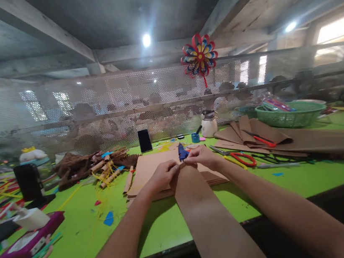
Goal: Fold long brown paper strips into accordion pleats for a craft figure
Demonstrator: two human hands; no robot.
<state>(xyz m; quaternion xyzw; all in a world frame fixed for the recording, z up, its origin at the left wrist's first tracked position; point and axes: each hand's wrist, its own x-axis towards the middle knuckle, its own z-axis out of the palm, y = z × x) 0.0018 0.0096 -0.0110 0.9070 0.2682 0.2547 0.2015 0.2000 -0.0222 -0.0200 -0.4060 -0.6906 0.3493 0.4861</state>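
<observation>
Both hands at a long brown paper strip over a green table (163,236).
Clock directions from the hands: the brown paper strip (206,209) runs between five and six; green basket (291,118), two; red-handled scissors (243,159), three. Left hand (163,176) and right hand (205,157) pinch the strip's far end; whether the right also grips the small blue item (181,152) there, I cannot tell.

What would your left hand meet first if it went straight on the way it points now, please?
The left hand already seems to touch the brown paper strip; straight on across its top, the right hand looks next, though depth is unclear.
</observation>
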